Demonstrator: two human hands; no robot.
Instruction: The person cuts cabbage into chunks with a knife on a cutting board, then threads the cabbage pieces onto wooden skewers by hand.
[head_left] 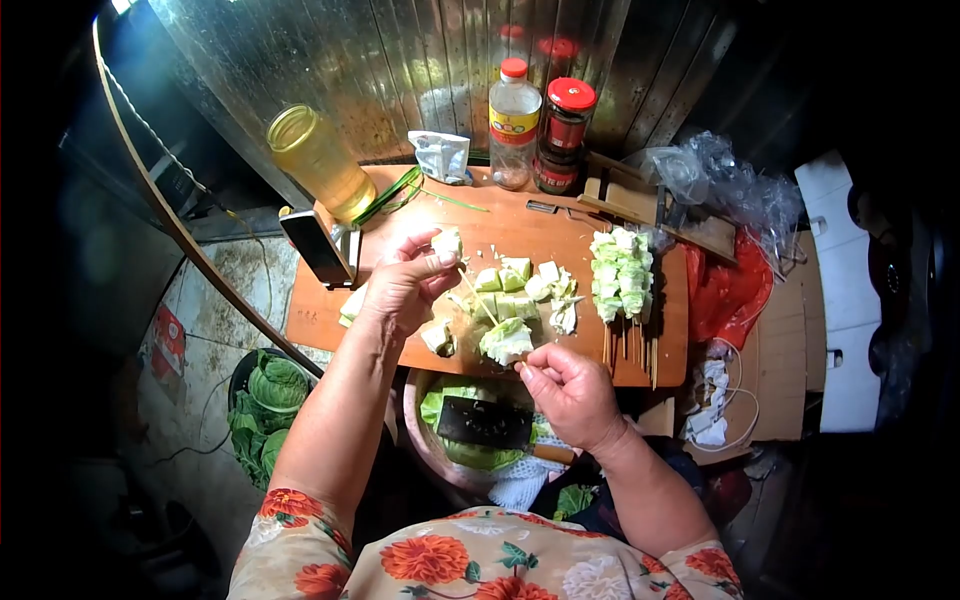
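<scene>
My left hand (408,282) is closed in a pinch on a small piece of cabbage (447,243), above the left part of the wooden board (540,225). Between the fingers and thumb of my right hand (572,392) is the lower end of a thin wooden skewer (477,297). A leafy cabbage chunk (507,342) is threaded low on it, near my right fingers, and its upper end points at my left hand. Cut cabbage pieces (510,288) lie on the board between the hands. Several loaded cabbage skewers (622,272) are lined up on its right side.
Below the board, a basin (412,405) holds cabbage and a cleaver (487,423). A phone (318,245) leans at the left, near a jar of yellow liquid (320,160). A bottle (514,125) and red-lidded jars (568,120) stand behind. Whole cabbages (275,390) sit lower left.
</scene>
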